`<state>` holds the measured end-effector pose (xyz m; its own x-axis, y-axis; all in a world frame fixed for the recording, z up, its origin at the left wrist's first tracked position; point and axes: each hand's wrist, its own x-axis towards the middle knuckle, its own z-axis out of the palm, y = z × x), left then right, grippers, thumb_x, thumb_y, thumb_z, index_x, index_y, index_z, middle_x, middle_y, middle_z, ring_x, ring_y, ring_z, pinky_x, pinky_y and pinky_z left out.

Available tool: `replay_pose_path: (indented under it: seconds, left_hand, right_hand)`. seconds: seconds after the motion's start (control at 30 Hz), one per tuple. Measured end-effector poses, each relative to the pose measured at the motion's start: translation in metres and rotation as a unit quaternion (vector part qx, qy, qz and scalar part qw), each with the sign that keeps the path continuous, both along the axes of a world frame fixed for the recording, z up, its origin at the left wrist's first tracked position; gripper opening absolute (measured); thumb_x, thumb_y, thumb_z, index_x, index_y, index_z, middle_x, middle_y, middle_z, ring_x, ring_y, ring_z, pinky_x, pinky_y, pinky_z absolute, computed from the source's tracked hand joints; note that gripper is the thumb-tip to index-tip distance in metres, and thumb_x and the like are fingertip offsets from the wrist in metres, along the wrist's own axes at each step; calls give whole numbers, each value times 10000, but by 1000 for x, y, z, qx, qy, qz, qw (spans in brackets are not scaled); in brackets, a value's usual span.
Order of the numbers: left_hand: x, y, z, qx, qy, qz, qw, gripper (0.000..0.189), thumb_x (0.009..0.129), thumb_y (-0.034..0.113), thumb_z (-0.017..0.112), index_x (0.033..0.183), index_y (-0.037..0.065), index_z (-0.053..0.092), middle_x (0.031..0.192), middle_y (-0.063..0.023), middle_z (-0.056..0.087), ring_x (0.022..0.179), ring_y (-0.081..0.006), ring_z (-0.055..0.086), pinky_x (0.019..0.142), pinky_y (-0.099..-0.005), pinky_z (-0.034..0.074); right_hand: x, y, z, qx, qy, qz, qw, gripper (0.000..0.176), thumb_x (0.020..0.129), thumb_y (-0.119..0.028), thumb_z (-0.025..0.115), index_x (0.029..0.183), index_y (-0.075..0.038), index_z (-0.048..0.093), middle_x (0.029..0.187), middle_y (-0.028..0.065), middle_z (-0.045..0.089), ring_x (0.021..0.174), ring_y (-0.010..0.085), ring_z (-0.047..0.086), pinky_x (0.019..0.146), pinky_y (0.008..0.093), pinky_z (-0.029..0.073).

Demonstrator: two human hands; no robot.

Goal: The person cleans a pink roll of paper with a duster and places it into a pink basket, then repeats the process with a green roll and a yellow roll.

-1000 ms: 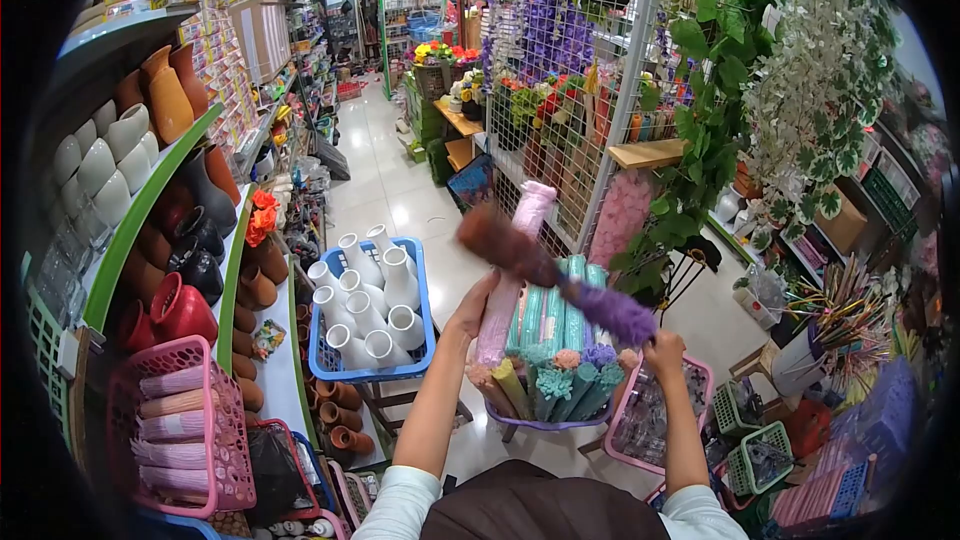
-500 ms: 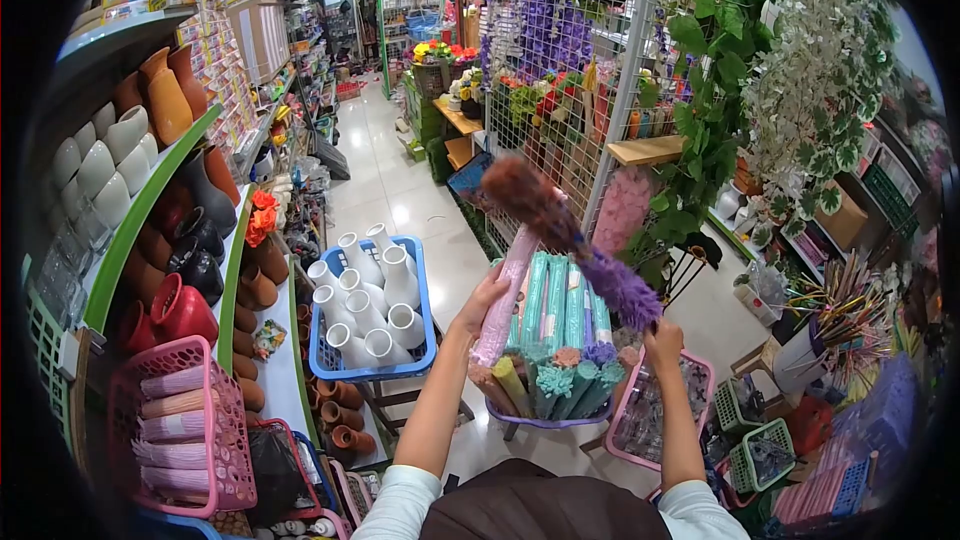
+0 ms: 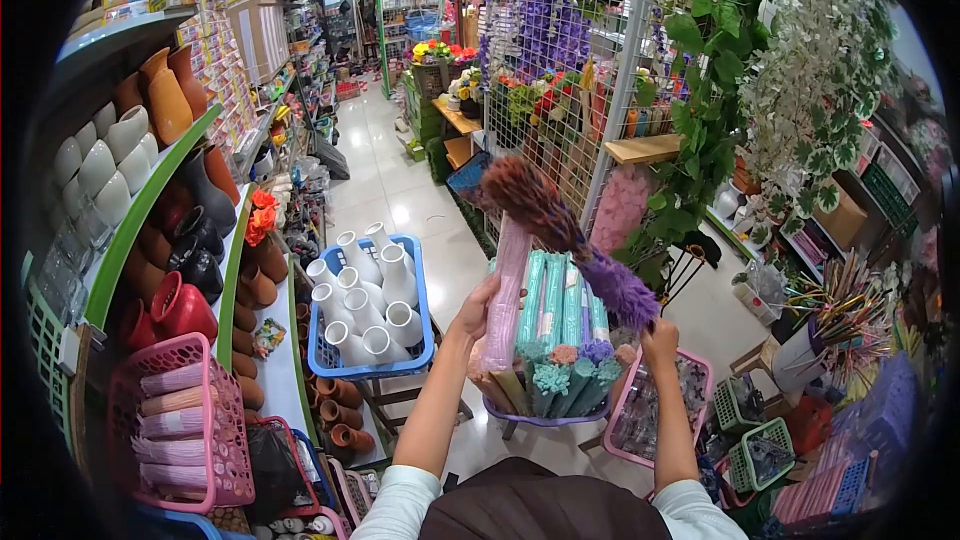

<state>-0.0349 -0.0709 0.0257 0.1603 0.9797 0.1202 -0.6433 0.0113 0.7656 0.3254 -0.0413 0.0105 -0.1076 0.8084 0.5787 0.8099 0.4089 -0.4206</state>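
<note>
My left hand (image 3: pixel 477 311) is closed around a pink plastic-wrapped bundle of thin sticks (image 3: pixel 509 295), held nearly upright at the left side of a purple basket (image 3: pixel 545 418). In my right hand (image 3: pixel 659 344) is the handle of a fluffy duster (image 3: pixel 620 288), purple near the grip and brown toward its tip. The duster slants up and to the left, its brown end overlapping the top of the pink bundle in this view. Several teal wrapped bundles (image 3: pixel 551 297) fill the basket, with teal, pink and purple bundle ends facing me.
A blue basket of white vases (image 3: pixel 428 325) stands to the left. Beyond it are shelves of clay pots (image 3: pixel 258 286) and a pink basket of bundles (image 3: pixel 209 427). On the right sits a pink basket of plastic-wrapped items (image 3: pixel 648 420). A wire grid (image 3: pixel 560 130) rises ahead.
The pink bundle has turned more upright in my left hand. The duster, blurred before, now shows sharply, and its brown tip sits slightly lower. My right hand stays in nearly the same place.
</note>
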Motion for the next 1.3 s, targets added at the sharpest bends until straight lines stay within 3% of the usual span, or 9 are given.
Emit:
replay_pose_path:
  seconds: [0.17, 0.23, 0.3, 0.33, 0.6, 0.63, 0.93, 0.97, 1.3]
  left_hand:
    - [-7, -2, 9, 30, -125, -78, 989, 434, 939, 249, 446, 1325, 58, 391, 1198, -108, 538, 1034, -233, 564, 911, -360, 458]
    - [-2, -9, 16, 132, 45, 108, 984, 425, 950, 364, 401, 1238, 60, 472, 1103, -83, 568, 953, -203, 585, 840, -344, 498]
    - [-28, 3, 12, -20, -136, -151, 979, 504, 902, 487, 465, 1167, 59, 503, 965, -87, 609, 873, -192, 597, 741, -346, 528]
    - [0, -27, 42, -116, -58, 72, 989, 521, 912, 524, 419, 1151, 70, 505, 900, -74, 616, 781, -168, 602, 659, -326, 525]
    - [0, -2, 4, -6, -40, -61, 997, 515, 939, 475, 383, 1241, 64, 457, 1113, -84, 566, 875, -187, 608, 733, -330, 542]
    - [6, -7, 12, -19, -51, -68, 996, 486, 940, 466, 384, 1191, 62, 482, 891, -83, 608, 776, -171, 617, 660, -291, 541]
    - [1, -7, 2, 58, -40, 9, 997, 461, 961, 335, 377, 1310, 33, 369, 1203, -121, 518, 1093, -195, 525, 940, -363, 460]
    - [-17, 11, -16, 26, -154, -137, 978, 414, 972, 311, 367, 1270, 28, 409, 1169, -108, 526, 1010, -167, 554, 875, -331, 486]
    - [23, -1, -8, -111, 16, 42, 993, 520, 902, 528, 438, 1111, 59, 521, 855, -96, 611, 676, -170, 598, 601, -297, 525]
  right_hand:
    - [2, -8, -4, -18, -73, 77, 994, 184, 689, -163, 587, 837, -55, 609, 697, 183, 600, 654, 380, 579, 588, 448, 455]
    - [6, -17, -8, -28, -89, 123, 988, 172, 671, -171, 593, 797, -53, 597, 676, 177, 586, 642, 372, 574, 578, 447, 451]
    - [13, -25, -10, -29, -96, 181, 978, 167, 651, -180, 602, 731, -37, 573, 639, 180, 556, 623, 371, 560, 566, 457, 440]
    - [20, -22, -16, 1, -140, 202, 969, 175, 646, -175, 599, 802, -95, 600, 672, 142, 595, 626, 344, 583, 550, 414, 454]
    - [-10, -14, 5, 0, -1, 46, 999, 162, 694, -155, 580, 760, -7, 575, 668, 211, 566, 644, 409, 553, 571, 484, 421]
    - [-14, -12, 9, 5, 6, 18, 1000, 159, 706, -151, 574, 763, -2, 575, 672, 218, 566, 650, 416, 553, 574, 489, 419]
    - [24, -39, -23, -34, -113, 137, 983, 182, 677, -189, 568, 825, -99, 623, 697, 172, 603, 636, 369, 584, 580, 454, 461]
    - [28, -44, -26, -36, -109, 142, 983, 181, 675, -188, 571, 824, -101, 625, 692, 170, 602, 636, 368, 585, 580, 452, 461]
    - [-4, -59, -34, -166, 32, -112, 979, 291, 795, -246, 557, 913, 15, 606, 779, 274, 610, 760, 436, 597, 693, 497, 464]
